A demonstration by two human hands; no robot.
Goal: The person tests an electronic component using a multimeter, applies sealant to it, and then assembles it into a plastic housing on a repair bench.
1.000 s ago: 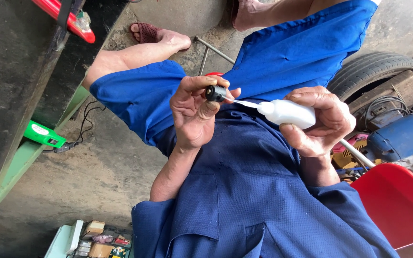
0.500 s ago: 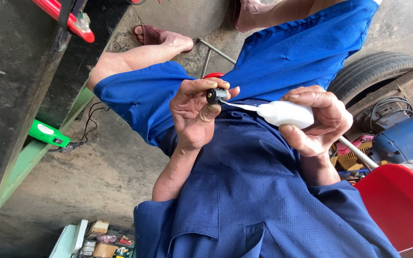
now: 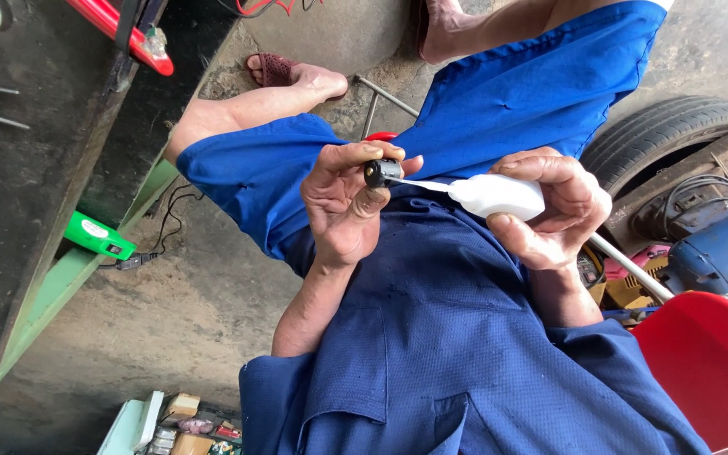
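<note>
Two bare hands meet over a lap in blue work clothes (image 3: 465,337). The left hand (image 3: 347,206) pinches a small black cylindrical part (image 3: 381,172) between thumb and fingertips, its grip closed on it. The right hand (image 3: 554,211) is wrapped around a white squeeze bottle (image 3: 499,196), whose thin nozzle touches the black part's end. Compared with a second ago, almost nothing has shifted: the nozzle stays pressed to the part and both hands hold their places, so the application appears to be ongoing rather than finished. Near the right hand lie a tyre (image 3: 667,135), a red tub (image 3: 709,362) and a blue motor (image 3: 718,253); a green device (image 3: 99,236) sits to the left.
</note>
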